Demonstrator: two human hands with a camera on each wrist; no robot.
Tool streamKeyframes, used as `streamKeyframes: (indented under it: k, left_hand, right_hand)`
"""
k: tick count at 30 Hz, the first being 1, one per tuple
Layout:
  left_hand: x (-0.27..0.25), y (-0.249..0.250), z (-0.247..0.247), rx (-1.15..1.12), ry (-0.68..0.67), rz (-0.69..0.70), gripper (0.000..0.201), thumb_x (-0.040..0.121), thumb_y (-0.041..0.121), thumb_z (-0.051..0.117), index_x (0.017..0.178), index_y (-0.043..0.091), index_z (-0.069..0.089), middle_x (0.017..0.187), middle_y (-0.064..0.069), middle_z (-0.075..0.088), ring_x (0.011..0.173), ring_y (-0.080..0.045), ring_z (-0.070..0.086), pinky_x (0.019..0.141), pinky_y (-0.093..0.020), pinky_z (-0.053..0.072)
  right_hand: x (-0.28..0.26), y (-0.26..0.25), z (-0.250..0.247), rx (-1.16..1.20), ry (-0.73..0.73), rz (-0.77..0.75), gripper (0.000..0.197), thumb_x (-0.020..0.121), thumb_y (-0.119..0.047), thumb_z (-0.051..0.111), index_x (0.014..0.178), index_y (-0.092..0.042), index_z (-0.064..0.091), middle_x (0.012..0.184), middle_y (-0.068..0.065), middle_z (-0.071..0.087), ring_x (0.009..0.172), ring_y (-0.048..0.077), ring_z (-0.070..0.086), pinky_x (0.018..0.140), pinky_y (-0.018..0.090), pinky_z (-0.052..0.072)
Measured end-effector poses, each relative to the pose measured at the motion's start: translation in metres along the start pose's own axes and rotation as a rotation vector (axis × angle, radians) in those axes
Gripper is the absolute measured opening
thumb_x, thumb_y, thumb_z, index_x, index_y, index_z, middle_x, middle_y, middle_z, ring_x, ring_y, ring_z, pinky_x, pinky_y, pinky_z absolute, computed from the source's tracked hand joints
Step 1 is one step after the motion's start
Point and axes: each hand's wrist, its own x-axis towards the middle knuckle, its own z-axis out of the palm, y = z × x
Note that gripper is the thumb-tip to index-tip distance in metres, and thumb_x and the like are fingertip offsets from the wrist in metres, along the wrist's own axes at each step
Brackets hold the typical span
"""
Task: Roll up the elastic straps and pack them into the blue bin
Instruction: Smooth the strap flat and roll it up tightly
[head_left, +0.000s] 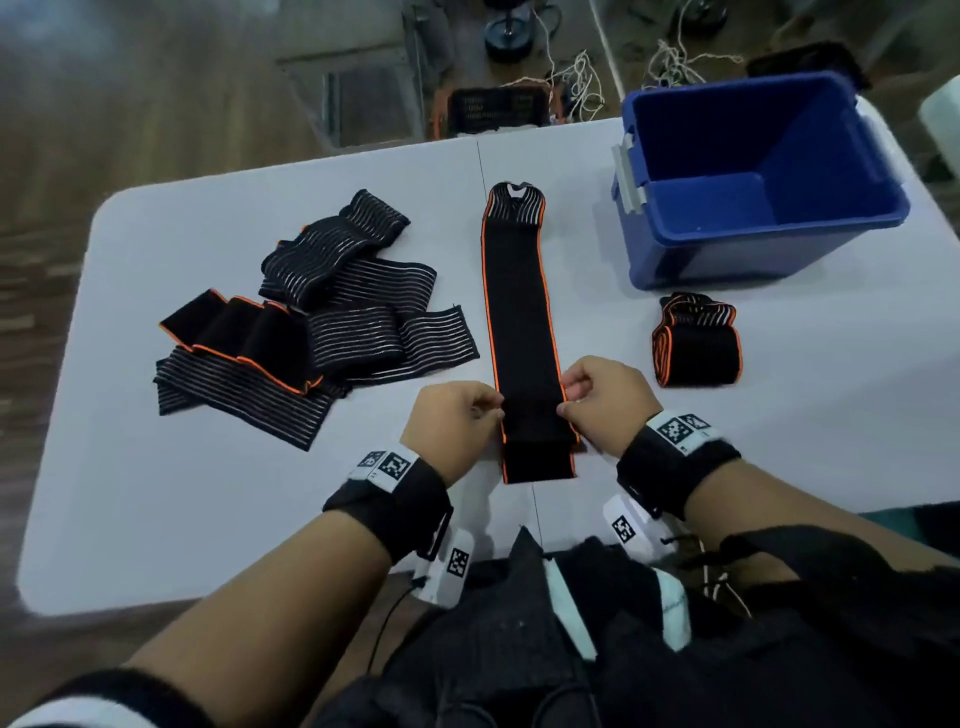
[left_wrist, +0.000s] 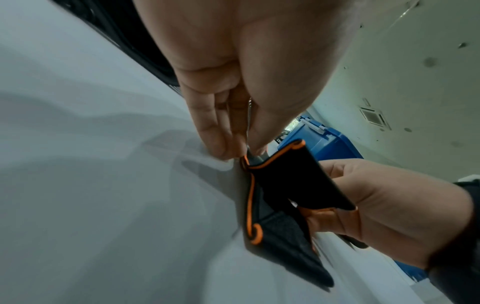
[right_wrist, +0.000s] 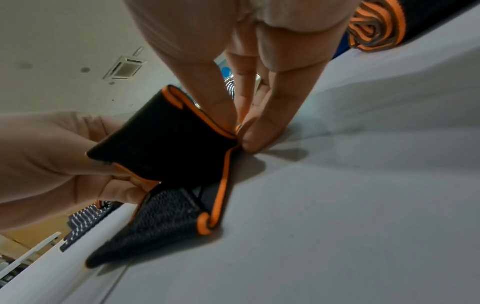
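A long black elastic strap with orange edging (head_left: 519, 312) lies stretched out on the white table (head_left: 208, 493), running away from me. My left hand (head_left: 488, 408) pinches its left edge near the near end, and my right hand (head_left: 569, 400) pinches the right edge opposite. The wrist views show the strap (left_wrist: 285, 181) (right_wrist: 168, 148) lifted into a fold between both hands, its rough fastening end flat on the table. The blue bin (head_left: 753, 176) stands open at the back right. One rolled strap (head_left: 696, 343) lies in front of the bin.
A heap of several unrolled black straps (head_left: 311, 322), some striped and some orange-edged, lies on the left of the table. Beyond the far table edge are cords and equipment on the floor. My dark clothing hangs over the near edge.
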Motion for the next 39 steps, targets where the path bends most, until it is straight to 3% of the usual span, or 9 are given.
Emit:
streamKeyframes:
  k: [2,6,8,11,15,20,28,35,39]
  left_hand:
    - [-0.002,0.003,0.003,-0.001,0.011,-0.018,0.013,0.086,0.017,0.072,0.098,0.019,0.078,0.090,0.004,0.077,0.085,-0.012,0.070,0.086,-0.029,0.054]
    - [-0.009,0.003,-0.001,0.052,0.022,0.016,0.032,0.085,-0.001,0.058,0.104,0.019,0.075,0.102,0.003,0.071,0.093,-0.014,0.065,0.084,-0.021,0.046]
    - [-0.016,0.003,-0.007,0.089,0.015,0.099,0.044,0.080,-0.007,0.056,0.110,0.020,0.071,0.111,0.005,0.064,0.099,-0.013,0.060,0.086,-0.017,0.042]
    - [-0.031,0.004,-0.011,0.152,-0.028,0.286,0.050,0.076,-0.006,0.060,0.120,0.017,0.067,0.124,0.004,0.060,0.112,-0.018,0.054,0.099,-0.025,0.043]
    - [-0.044,0.002,-0.002,0.261,-0.100,0.378,0.045,0.082,0.020,0.063,0.126,0.012,0.064,0.135,0.000,0.058,0.119,-0.023,0.053,0.105,-0.034,0.043]
    - [-0.045,-0.010,0.011,0.420,-0.174,0.358,0.061,0.080,0.055,0.067,0.128,0.018,0.065,0.143,0.004,0.053,0.121,-0.023,0.051,0.099,-0.042,0.049]
    - [-0.039,-0.014,0.020,0.347,-0.073,0.395,0.048,0.075,0.046,0.060,0.110,0.016,0.074,0.126,0.001,0.067,0.099,-0.024,0.061,0.084,-0.041,0.054]
    - [-0.023,-0.001,0.018,0.045,0.029,0.159,0.026,0.090,0.027,0.059,0.114,0.020,0.064,0.089,0.006,0.067,0.083,-0.015,0.060,0.079,-0.033,0.050]
    - [-0.014,0.000,0.018,-0.050,0.074,0.043,0.026,0.096,0.028,0.061,0.121,0.019,0.057,0.087,0.009,0.067,0.079,-0.012,0.062,0.073,-0.026,0.045]
  right_hand:
    - [-0.001,0.000,-0.001,0.019,-0.011,-0.008,0.021,0.078,-0.009,0.072,0.089,-0.024,0.063,0.084,-0.004,0.065,0.074,0.007,0.060,0.053,0.005,0.041]
    - [-0.002,0.001,-0.006,-0.054,-0.036,-0.072,0.016,0.080,-0.019,0.073,0.092,-0.024,0.064,0.091,-0.006,0.064,0.086,0.011,0.061,0.079,0.021,0.047]
    - [-0.008,-0.001,-0.012,-0.121,-0.029,-0.156,0.011,0.087,-0.031,0.067,0.093,-0.022,0.064,0.095,-0.005,0.060,0.086,0.011,0.058,0.078,0.023,0.042]
    - [-0.021,-0.001,-0.021,-0.132,-0.075,-0.279,0.031,0.089,-0.053,0.054,0.091,-0.023,0.063,0.094,-0.008,0.056,0.083,0.007,0.055,0.072,0.020,0.041]
    - [-0.036,0.008,-0.020,-0.421,-0.291,-0.459,0.073,0.066,-0.080,0.058,0.114,-0.025,0.059,0.110,-0.010,0.052,0.101,0.012,0.049,0.089,0.028,0.044]
    - [-0.039,0.012,-0.009,-0.556,-0.303,-0.582,0.066,0.075,-0.051,0.076,0.129,-0.018,0.060,0.128,-0.004,0.050,0.113,0.020,0.046,0.099,0.035,0.043]
    - [-0.045,0.011,0.004,-0.602,-0.220,-0.621,0.028,0.076,-0.028,0.050,0.094,-0.011,0.063,0.093,0.004,0.058,0.087,0.025,0.053,0.076,0.039,0.052]
    - [-0.026,-0.007,-0.007,-0.348,-0.138,-0.384,0.023,0.087,-0.018,0.053,0.108,-0.018,0.062,0.089,0.001,0.066,0.083,0.023,0.060,0.074,0.034,0.049]
    - [-0.011,-0.005,-0.009,-0.280,-0.140,-0.235,0.032,0.089,-0.022,0.056,0.121,-0.018,0.058,0.084,-0.003,0.066,0.083,0.018,0.061,0.076,0.030,0.048]
